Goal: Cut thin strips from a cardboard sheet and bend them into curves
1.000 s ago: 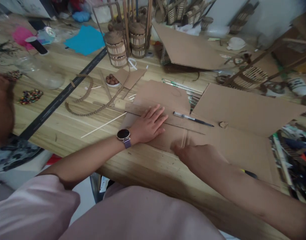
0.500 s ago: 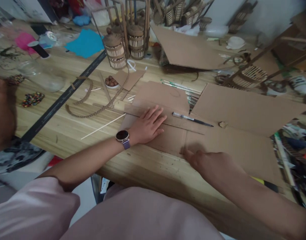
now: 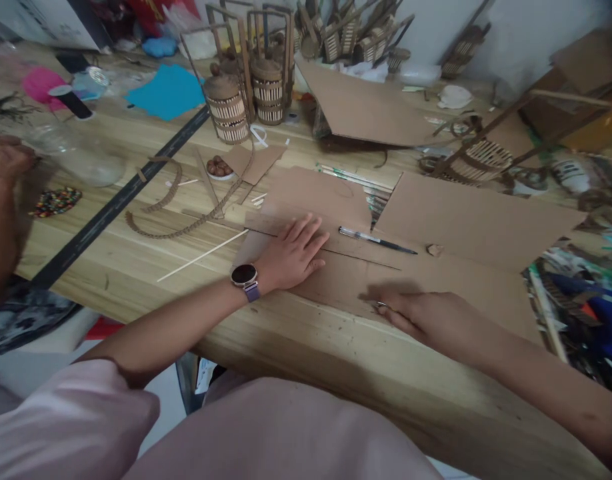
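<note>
My left hand point(image 3: 297, 252) lies flat with fingers spread on a brown cardboard sheet point(image 3: 336, 283), a watch on its wrist. Beneath it runs a thin dark strip point(image 3: 363, 258) across the cardboard. Closed over the sheet's near edge, my right hand point(image 3: 416, 312) pinches a small tool with a shiny metal tip point(image 3: 381, 305); most of the tool is hidden by the fingers. A pen point(image 3: 377, 240) rests on the cardboard beyond my hands, with a small brown scrap point(image 3: 435, 250) to its right.
Woven lanterns point(image 3: 226, 107) stand at the back. A raised cardboard flap point(image 3: 479, 220) is at right. A long dark strip point(image 3: 121, 200), curved braid point(image 3: 181, 233), glass jar point(image 3: 81, 157) and beads point(image 3: 59, 200) lie at left. Another person's hand point(image 3: 3, 160) is at the far left.
My right hand has shifted slightly right, away from the left hand, and a metal tip now shows at its fingers. My left hand stays on the cardboard. The view has shifted a little.
</note>
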`<action>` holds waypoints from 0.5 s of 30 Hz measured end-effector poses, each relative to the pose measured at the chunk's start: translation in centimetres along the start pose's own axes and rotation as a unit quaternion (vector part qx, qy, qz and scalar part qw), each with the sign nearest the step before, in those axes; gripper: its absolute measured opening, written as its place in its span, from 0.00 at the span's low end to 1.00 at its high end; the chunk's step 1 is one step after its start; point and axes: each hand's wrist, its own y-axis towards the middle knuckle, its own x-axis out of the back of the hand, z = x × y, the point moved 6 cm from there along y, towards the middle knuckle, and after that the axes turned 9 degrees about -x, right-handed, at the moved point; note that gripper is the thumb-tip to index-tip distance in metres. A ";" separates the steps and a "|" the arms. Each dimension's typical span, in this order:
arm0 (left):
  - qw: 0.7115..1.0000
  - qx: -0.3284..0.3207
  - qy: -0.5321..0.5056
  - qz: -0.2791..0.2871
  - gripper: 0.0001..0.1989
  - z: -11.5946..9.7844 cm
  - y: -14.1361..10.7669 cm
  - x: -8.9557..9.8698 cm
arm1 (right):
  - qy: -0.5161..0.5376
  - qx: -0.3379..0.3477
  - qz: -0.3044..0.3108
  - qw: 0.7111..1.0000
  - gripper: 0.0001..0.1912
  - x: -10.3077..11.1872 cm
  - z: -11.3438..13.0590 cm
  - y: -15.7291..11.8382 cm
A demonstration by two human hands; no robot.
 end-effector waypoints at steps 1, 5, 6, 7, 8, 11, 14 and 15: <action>1.000 0.000 -0.001 -0.001 0.27 0.0 0.0 0.0 | -0.004 -0.007 -0.006 1.000 0.22 0.2 0.5 0.3; 1.000 -0.001 0.000 0.000 0.28 0.1 0.0 0.0 | -0.037 0.010 -0.031 0.999 0.20 0.9 3.6 1.8; 1.000 0.000 0.000 0.000 0.28 0.1 0.0 0.0 | -0.054 0.010 -0.026 0.998 0.19 1.0 4.2 2.1; 1.000 0.001 0.000 0.001 0.28 0.1 -0.1 0.0 | -0.072 0.007 -0.019 0.997 0.18 1.0 4.7 2.4; 1.000 0.002 0.000 0.000 0.28 0.1 0.0 0.0 | -0.090 0.002 -0.011 0.996 0.16 1.1 5.1 2.6; 1.000 0.004 0.002 0.000 0.28 0.0 0.0 0.0 | -0.137 -0.004 0.003 0.991 0.13 1.2 5.9 2.9; 1.000 0.005 0.001 -0.002 0.28 0.0 0.1 0.0 | -0.172 -0.004 0.003 0.985 0.15 1.3 6.3 2.8; 1.000 0.005 0.000 -0.002 0.28 0.0 0.1 0.0 | -0.179 -0.005 0.006 0.984 0.17 1.2 6.4 2.7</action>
